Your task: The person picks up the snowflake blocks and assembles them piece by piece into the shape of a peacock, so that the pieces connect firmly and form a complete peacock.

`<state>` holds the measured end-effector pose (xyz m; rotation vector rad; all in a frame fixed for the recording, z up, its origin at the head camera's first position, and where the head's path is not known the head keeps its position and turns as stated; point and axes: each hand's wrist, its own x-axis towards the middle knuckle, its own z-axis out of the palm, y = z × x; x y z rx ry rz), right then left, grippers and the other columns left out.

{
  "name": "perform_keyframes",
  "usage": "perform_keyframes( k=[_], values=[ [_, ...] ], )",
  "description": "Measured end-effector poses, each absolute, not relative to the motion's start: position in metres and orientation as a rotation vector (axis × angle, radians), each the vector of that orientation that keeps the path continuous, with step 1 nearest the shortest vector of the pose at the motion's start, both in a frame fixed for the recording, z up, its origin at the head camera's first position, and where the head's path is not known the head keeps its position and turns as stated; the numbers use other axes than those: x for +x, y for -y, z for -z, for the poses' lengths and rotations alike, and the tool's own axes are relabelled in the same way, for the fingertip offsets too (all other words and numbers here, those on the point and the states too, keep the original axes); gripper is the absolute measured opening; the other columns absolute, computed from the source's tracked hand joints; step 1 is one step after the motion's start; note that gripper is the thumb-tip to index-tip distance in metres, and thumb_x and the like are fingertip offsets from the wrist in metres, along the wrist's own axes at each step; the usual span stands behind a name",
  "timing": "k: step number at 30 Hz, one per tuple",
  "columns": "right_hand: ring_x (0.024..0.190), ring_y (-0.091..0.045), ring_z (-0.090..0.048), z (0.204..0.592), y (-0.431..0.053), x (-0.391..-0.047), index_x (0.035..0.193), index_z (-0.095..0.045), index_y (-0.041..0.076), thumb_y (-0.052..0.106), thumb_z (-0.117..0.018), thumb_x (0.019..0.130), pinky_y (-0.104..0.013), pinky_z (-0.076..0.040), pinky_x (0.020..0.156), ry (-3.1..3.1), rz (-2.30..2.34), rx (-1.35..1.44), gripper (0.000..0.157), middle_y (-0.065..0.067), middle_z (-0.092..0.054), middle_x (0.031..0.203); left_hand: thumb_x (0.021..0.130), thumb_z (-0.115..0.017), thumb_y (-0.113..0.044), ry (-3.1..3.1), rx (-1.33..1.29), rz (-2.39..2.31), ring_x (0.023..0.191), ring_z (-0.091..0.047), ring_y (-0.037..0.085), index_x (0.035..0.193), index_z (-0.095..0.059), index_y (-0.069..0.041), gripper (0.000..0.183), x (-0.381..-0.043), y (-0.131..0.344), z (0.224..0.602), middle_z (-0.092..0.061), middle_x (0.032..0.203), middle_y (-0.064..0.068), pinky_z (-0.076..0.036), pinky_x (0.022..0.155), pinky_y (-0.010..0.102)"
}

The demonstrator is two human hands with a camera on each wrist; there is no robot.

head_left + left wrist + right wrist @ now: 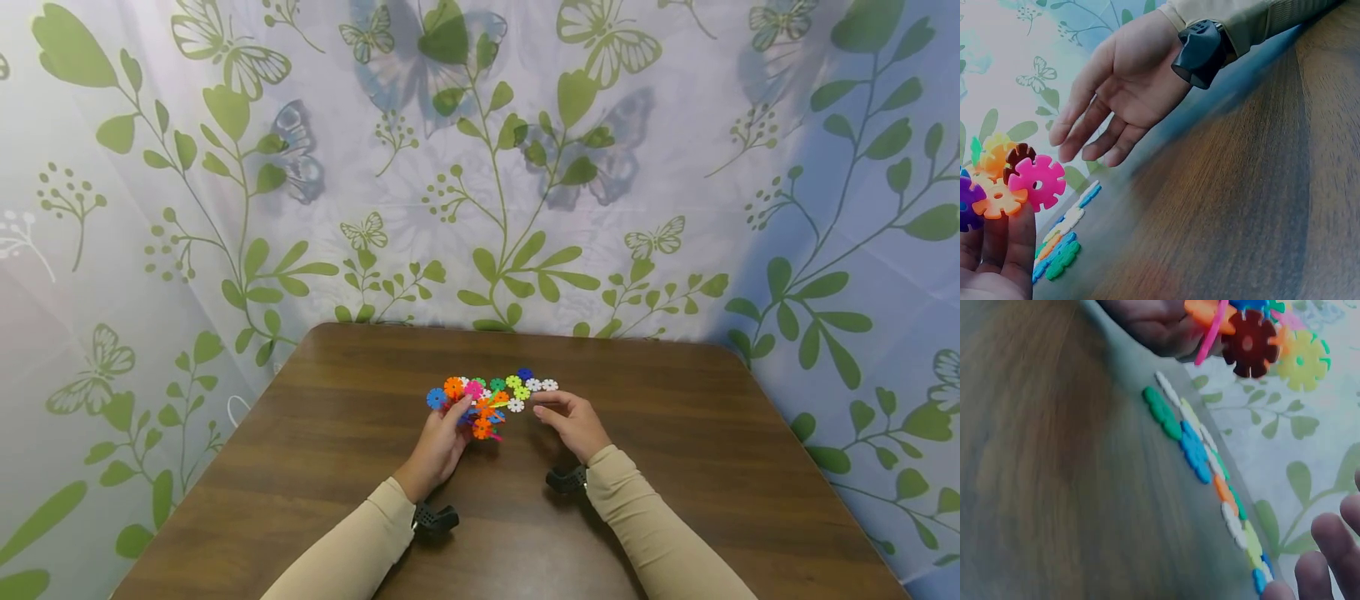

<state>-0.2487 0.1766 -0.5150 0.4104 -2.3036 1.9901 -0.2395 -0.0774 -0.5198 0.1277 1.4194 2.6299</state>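
Against a pale curtain [480,175] printed with green leafy stems and butterflies stands a dark brown wood-grain surface [337,433], its far corners rounded. The fabric rises behind the far edge and along both sides, bluish at the right; larger blue-grey butterflies show faintly on it. A thin white cord [238,410] curves beside the left edge.

Toward the far edge, about midway between the two far corners, loose notched flower-shaped discs [1194,453] lie flat in an uneven band, white, green, yellow, blue and orange, some touching. The interlocked cluster of notched discs [483,410] is held up above the surface just in front of them, its orange, pink, blue, yellow and dark red pieces set at differing angles.

Both arms reach in from the near edge in beige sleeves [663,521], each with a black wrist device [435,518]. The left hand [438,446] grips the cluster, thumb on top by a pink disc and fingers beneath. The right hand [576,425] hovers just right of the cluster, fingers extended, loosely bent and holding nothing, thumb apart from them.
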Motion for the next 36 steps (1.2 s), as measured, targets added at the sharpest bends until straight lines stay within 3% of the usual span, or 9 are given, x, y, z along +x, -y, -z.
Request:
perform_keyframes(
  k=[7, 14, 22, 28, 32, 36],
  values=[
    [0.112, -0.032, -0.066, 0.522, -0.185, -0.257, 0.124, -0.071, -0.009, 0.003, -0.075, 0.098, -0.026, -0.052, 0.092, 2.384, -1.787, 0.318, 0.029, -0.024, -0.07, 0.123, 0.109, -0.063, -0.022, -1.393, 0.166, -2.658, 0.112, -0.064, 0.026, 0.138, -0.046, -0.003, 0.039, -0.239, 0.077, 0.521, -0.059, 0.132, 0.018, -0.054, 0.098, 0.042],
    [0.106, -0.033, -0.065, 0.53, -0.207, -0.272, 0.128, -0.07, -0.006, 0.009, -0.077, 0.098, -0.032, -0.054, 0.081, 2.441, -1.63, 0.298, 0.034, -0.021, -0.069, 0.125, 0.107, -0.066, -0.021, -1.417, 0.16, -2.66, 0.109, -0.065, 0.024, 0.13, -0.055, -0.002, 0.032, -0.238, 0.074, 0.517, -0.065, 0.124, 0.014, -0.054, 0.098, 0.04],
    [0.113, -0.041, -0.063, 0.541, -0.216, -0.303, 0.128, -0.07, -0.003, 0.007, -0.079, 0.095, -0.055, -0.053, 0.096, 2.552, -1.374, 0.373, 0.036, -0.021, -0.065, 0.13, 0.105, -0.069, -0.021, -1.431, 0.141, -2.66, 0.105, -0.065, 0.022, 0.13, -0.055, -0.001, 0.034, -0.236, 0.075, 0.518, -0.066, 0.117, 0.009, -0.054, 0.099, 0.037],
    [0.127, -0.046, -0.057, 0.539, -0.216, -0.323, 0.124, -0.073, -0.006, 0.002, -0.074, 0.098, -0.061, -0.043, 0.108, 2.647, -1.159, 0.457, 0.027, -0.022, -0.064, 0.137, 0.103, -0.072, -0.017, -1.395, 0.14, -2.686, 0.114, -0.065, 0.025, 0.134, -0.052, 0.002, 0.042, -0.236, 0.074, 0.519, -0.063, 0.125, 0.013, -0.052, 0.103, 0.041],
    [0.126, -0.044, -0.059, 0.537, -0.214, -0.322, 0.114, -0.078, -0.001, 0.002, -0.074, 0.099, -0.061, -0.04, 0.111, 2.679, -1.087, 0.471, 0.016, -0.018, -0.069, 0.131, 0.103, -0.072, -0.015, -1.398, 0.131, -2.686, 0.112, -0.065, 0.026, 0.133, -0.051, 0.002, 0.04, -0.237, 0.074, 0.521, -0.063, 0.124, 0.013, -0.053, 0.102, 0.041],
    [0.12, -0.041, -0.062, 0.54, -0.215, -0.316, 0.11, -0.08, 0.002, 0.001, -0.077, 0.096, -0.058, -0.044, 0.108, 2.658, -1.086, 0.491, 0.014, -0.015, -0.071, 0.124, 0.102, -0.071, -0.016, -1.421, 0.108, -2.663, 0.109, -0.065, 0.025, 0.136, -0.048, 0.002, 0.045, -0.237, 0.075, 0.52, -0.063, 0.122, 0.013, -0.054, 0.1, 0.04]
  ],
)
